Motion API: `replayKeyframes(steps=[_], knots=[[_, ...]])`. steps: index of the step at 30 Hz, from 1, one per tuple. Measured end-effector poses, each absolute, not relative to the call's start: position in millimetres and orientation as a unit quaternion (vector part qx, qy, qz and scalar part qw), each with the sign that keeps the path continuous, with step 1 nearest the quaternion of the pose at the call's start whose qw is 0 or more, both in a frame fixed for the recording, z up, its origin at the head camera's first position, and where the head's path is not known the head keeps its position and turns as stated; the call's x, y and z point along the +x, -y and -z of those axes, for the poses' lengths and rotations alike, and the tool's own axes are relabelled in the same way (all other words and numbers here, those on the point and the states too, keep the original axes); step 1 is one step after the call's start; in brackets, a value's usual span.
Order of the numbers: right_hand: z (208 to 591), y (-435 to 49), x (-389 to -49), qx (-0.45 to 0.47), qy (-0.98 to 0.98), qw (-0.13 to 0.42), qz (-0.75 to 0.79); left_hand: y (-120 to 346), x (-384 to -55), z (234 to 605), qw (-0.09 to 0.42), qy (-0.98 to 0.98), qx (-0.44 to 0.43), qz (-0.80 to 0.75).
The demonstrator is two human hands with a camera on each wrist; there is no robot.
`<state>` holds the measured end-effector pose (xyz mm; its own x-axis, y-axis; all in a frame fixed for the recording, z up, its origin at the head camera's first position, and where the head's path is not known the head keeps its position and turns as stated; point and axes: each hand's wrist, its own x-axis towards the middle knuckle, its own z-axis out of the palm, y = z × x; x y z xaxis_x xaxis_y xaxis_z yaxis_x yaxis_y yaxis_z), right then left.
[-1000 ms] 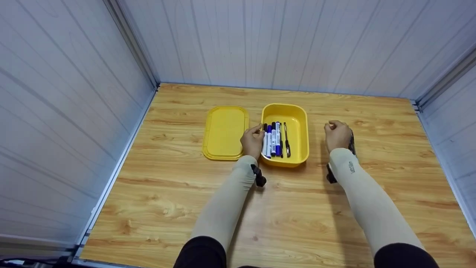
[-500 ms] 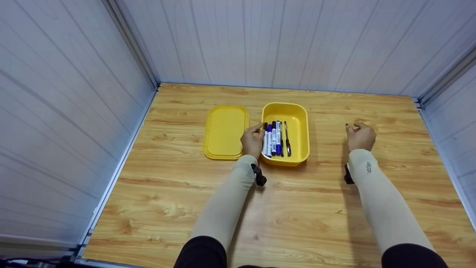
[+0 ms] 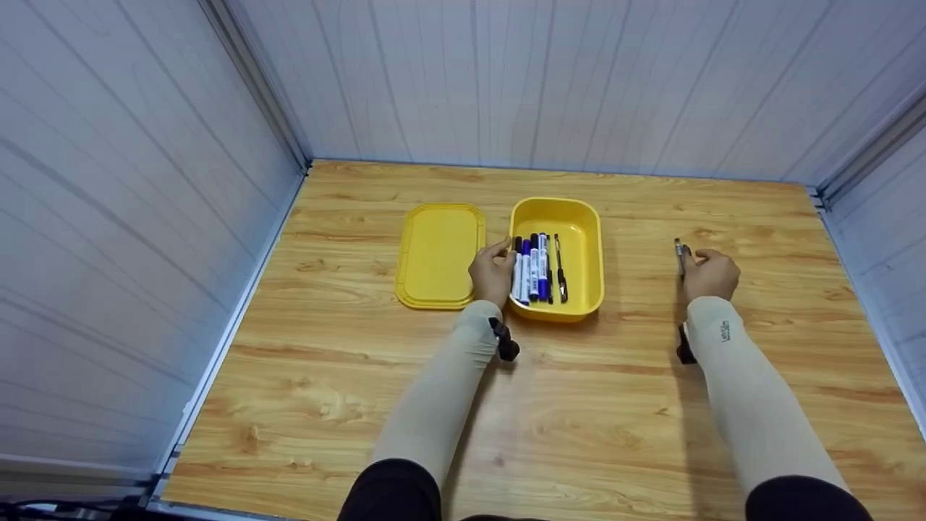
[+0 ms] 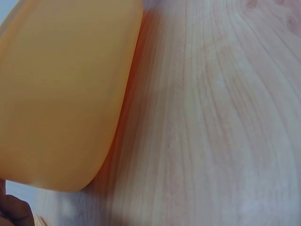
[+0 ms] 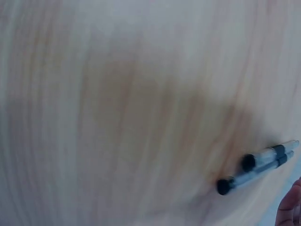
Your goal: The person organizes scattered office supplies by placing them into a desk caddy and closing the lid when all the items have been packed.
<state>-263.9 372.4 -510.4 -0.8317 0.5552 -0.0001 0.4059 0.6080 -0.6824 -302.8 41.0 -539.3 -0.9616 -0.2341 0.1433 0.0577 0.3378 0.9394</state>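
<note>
In the head view, my left hand (image 3: 492,276) holds the left rim of a yellow plastic box (image 3: 595,289), thumb and index finger at the edge. The outer wall of the yellow box (image 4: 70,94) fills much of the left wrist view. Inside lie several whiteboard markers (image 3: 534,268) side by side, with two thin black pens (image 3: 561,278) to their right. My right hand (image 3: 712,276) is beside two clear-barrelled pens (image 3: 678,250) on the table. In the right wrist view these pens (image 5: 261,165) lie close together, apart from the visible fingers (image 5: 288,207).
A flat yellow lid (image 3: 440,257) lies left of the box. The wood-grain table (image 3: 579,420) is bounded by a back wall panel (image 3: 506,87) and side panels. A wrist camera (image 3: 505,344) is strapped to the left wrist.
My right hand has moved right from beside the box to the far side of the two loose pens, which now show more. The left hand stays at the box rim.
</note>
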Motion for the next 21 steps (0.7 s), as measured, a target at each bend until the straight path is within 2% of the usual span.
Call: replayKeyframes(steps=[21], knots=[[528, -369, -259, -0.260, 0.896, 0.072, -0.353, -41, -303, 542, 0.120, 0.802, 0.058, 0.582]])
